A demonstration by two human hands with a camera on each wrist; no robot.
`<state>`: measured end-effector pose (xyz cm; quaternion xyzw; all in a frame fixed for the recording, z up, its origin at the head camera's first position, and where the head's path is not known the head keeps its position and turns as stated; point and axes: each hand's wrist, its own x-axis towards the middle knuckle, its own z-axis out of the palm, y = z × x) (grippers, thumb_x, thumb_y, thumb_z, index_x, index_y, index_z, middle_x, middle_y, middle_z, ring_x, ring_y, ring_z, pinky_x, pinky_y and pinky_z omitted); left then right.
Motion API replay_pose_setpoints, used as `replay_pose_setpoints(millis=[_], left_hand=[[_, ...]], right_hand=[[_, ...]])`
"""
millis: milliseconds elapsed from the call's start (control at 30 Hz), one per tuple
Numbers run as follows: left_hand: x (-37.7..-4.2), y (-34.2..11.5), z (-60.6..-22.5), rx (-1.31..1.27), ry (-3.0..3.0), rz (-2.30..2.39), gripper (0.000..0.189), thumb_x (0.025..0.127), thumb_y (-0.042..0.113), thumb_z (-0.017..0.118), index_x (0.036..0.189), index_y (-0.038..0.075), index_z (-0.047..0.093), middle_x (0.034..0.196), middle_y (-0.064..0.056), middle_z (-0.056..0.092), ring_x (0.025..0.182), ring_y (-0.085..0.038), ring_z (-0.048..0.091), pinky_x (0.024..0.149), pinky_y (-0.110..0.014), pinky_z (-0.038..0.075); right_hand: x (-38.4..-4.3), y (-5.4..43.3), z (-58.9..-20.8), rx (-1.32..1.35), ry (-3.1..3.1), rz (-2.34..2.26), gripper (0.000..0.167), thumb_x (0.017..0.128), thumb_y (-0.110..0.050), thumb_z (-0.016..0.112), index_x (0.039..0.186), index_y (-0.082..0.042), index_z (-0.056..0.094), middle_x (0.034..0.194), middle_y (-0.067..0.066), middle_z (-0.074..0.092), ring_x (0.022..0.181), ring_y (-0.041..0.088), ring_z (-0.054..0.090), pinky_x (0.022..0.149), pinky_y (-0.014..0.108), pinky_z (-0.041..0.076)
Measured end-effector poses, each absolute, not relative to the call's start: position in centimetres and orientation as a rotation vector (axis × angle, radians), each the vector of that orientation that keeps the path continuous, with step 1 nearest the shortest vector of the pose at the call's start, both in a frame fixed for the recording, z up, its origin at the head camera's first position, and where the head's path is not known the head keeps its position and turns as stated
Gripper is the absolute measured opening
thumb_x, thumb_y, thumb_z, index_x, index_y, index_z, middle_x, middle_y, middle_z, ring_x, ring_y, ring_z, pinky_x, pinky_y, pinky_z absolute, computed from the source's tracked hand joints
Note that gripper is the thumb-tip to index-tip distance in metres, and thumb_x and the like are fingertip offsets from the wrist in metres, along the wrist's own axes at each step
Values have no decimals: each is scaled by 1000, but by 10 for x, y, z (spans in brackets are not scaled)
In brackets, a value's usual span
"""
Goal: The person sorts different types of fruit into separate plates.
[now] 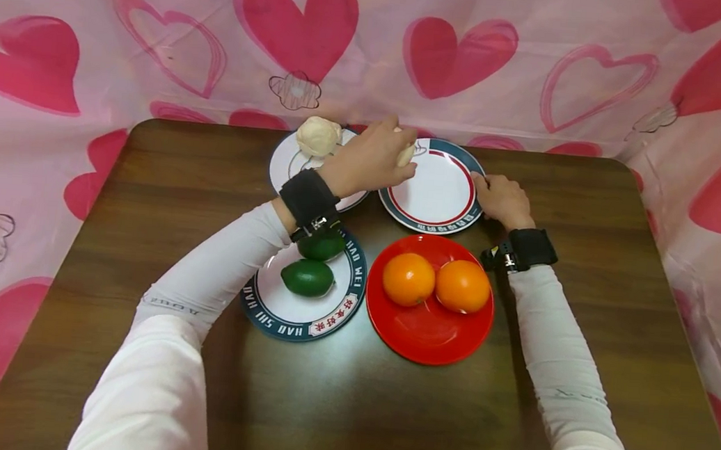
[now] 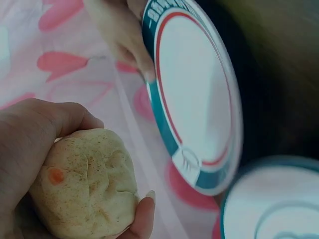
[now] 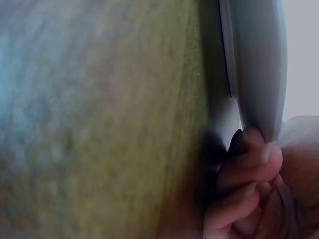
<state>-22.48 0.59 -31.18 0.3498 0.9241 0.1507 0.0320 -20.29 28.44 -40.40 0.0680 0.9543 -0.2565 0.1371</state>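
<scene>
My left hand (image 1: 372,155) grips a pale, lumpy, bun-like round thing (image 2: 89,181) with an orange spot, fingers and thumb around its sides. It is held near the gap between the two back plates. A second such pale round thing (image 1: 318,137) sits on the back-left white plate (image 1: 282,160), which my left forearm partly covers. At the back right is a white plate with a blue rim (image 1: 433,188) and a red ring, bare inside. My right hand (image 1: 505,199) pinches its right edge, thumb on top and curled fingers (image 3: 249,167) at the underside.
A red plate (image 1: 430,341) with two oranges (image 1: 408,279) lies in front of the blue-rimmed plate. Left of it, a lettered plate (image 1: 279,317) bears two dark green oval fruits (image 1: 308,278), partly under my left wrist. A heart-patterned cloth (image 1: 460,58) hangs behind the wooden table (image 1: 170,170).
</scene>
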Motion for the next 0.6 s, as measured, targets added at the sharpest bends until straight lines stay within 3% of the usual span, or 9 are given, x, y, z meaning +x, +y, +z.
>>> replay_pose_setpoints(millis=[267,600], left_hand=[[-224,35,-320,1113,2763,345,61,95,37,68,148,14,47,140,-16,47,122,-29,49,95,-40,58],[-234,48,-343,1104,2624,445,64,95,36,70,149,10,46,141,-21,41,128,-35,44,100,-38,54]], right_hand=[[-203,280,-400,200,2774,-748,64,108,-54,30,133,-1,55,79,14,58,67,28,59,71,40,42],[-201,280,-399,205,2774,-743,65,108,-55,30,136,-2,55,79,14,60,66,27,60,71,40,44]])
